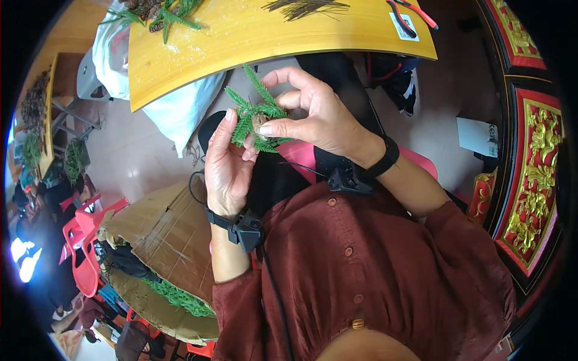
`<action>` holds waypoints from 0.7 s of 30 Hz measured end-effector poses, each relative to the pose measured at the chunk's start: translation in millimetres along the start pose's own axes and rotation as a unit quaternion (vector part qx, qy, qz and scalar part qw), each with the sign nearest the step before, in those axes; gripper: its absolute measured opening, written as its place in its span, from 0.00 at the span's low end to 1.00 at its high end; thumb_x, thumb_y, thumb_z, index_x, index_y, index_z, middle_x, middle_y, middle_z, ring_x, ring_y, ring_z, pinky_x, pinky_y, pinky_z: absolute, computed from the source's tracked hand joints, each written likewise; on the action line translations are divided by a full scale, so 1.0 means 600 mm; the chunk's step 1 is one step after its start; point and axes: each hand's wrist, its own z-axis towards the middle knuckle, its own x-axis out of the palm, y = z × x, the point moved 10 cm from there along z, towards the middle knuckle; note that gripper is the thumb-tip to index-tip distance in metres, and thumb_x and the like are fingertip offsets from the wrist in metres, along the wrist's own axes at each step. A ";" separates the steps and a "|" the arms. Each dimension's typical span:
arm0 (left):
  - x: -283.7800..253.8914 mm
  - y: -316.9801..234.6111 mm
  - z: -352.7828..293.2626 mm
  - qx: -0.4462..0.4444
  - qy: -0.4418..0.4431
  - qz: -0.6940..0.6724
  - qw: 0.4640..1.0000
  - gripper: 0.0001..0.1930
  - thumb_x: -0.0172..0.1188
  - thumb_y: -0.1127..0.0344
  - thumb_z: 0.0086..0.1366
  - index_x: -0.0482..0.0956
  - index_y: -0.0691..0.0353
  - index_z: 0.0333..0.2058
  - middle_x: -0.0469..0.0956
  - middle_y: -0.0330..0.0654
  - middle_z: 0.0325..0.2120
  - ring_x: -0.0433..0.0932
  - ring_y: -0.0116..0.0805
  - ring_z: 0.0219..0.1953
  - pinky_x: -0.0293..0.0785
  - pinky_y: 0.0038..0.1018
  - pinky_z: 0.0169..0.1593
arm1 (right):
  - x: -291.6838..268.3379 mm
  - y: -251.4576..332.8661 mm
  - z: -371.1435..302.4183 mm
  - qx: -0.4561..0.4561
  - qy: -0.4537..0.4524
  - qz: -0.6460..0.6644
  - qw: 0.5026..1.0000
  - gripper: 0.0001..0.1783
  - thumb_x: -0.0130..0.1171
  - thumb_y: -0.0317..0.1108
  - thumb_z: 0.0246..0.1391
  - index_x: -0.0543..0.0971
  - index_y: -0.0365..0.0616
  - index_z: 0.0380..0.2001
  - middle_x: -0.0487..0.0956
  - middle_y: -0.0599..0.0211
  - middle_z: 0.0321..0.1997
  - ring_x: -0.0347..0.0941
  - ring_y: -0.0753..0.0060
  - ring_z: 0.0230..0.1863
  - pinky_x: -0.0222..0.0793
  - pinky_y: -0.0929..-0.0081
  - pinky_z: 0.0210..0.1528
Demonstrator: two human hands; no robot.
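Both hands hold a green artificial pine sprig in front of my lap, just off the near edge of the yellow table. Amid its needles sits a small brown clump that looks like a pine cone. My left hand pinches the sprig from the left and below, its thumb up along the needles. From the right, my right hand presses its thumb on the brown clump, with the fingers curled behind the upper needles. Those fingertips are partly hidden.
On the table lie pine cones with sprigs, thin dark wires and red-handled pliers. A cardboard box with green sprigs stands at my left near a red chair. Carved gold-and-red panels line the right.
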 end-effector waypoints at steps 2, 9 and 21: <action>0.005 -0.004 -0.003 0.012 -0.013 0.031 0.999 0.09 0.59 0.62 0.64 0.78 0.60 0.39 0.77 0.33 0.29 0.69 0.19 0.25 0.59 0.15 0.23 | -0.008 0.011 -0.004 -0.027 -0.023 -0.095 0.995 0.31 0.66 0.25 0.47 0.63 0.38 0.52 0.81 0.64 0.37 0.74 0.81 0.41 0.66 0.78 0.48; 0.018 -0.007 -0.002 0.071 0.014 0.121 0.990 0.08 0.61 0.64 0.63 0.80 0.62 0.38 0.78 0.32 0.27 0.69 0.17 0.23 0.61 0.12 0.25 | -0.017 0.024 -0.011 -0.041 -0.050 -0.150 0.987 0.31 0.67 0.25 0.46 0.63 0.38 0.51 0.81 0.65 0.35 0.73 0.83 0.40 0.67 0.78 0.47; 0.071 -0.060 -0.048 0.265 -0.002 0.311 0.913 0.08 0.64 0.75 0.57 0.81 0.66 0.36 0.77 0.35 0.28 0.72 0.21 0.29 0.69 0.18 0.37 | -0.011 0.025 -0.020 -0.024 -0.050 -0.059 0.997 0.30 0.67 0.25 0.47 0.63 0.39 0.51 0.80 0.64 0.37 0.73 0.82 0.42 0.68 0.80 0.46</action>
